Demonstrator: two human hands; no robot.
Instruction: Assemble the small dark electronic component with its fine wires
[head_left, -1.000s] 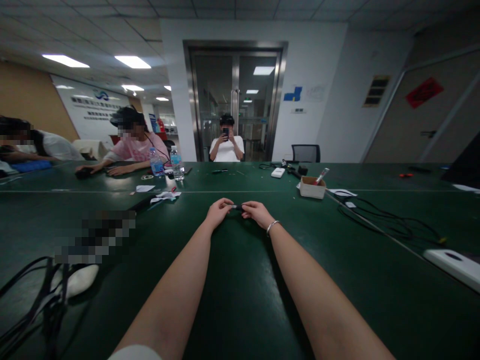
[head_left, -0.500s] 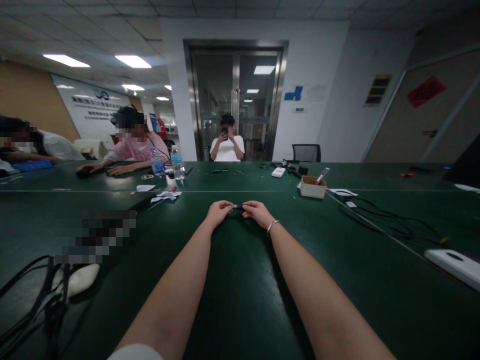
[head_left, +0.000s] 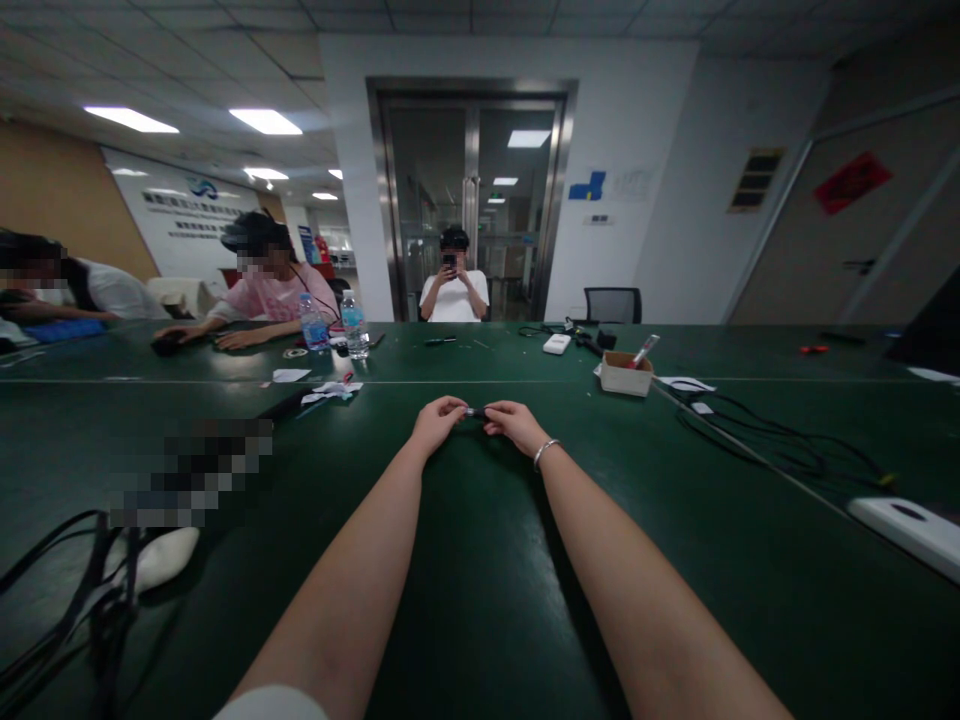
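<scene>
Over the dark green table (head_left: 480,540), both my arms reach forward and my hands meet near its middle. A small dark, short stick-like object with a pale silvery left end (head_left: 475,412) spans the gap between my fingertips; it is too small to tell its kind. My left hand (head_left: 436,424) pinches the silvery end between thumb and fingers. On the black end, my right hand (head_left: 517,427) is closed in a similar pinch, with a silver bracelet (head_left: 546,455) at that wrist. My fingers hide both ends of the object.
A small box (head_left: 626,375) holding a tube stands ahead to the right, with black cables (head_left: 795,440) beyond it. Water bottles (head_left: 355,325) and paper scraps (head_left: 334,390) are ahead left. More cables (head_left: 97,600) and a white mouse-like thing (head_left: 161,560) lie at near left. Several people sit around.
</scene>
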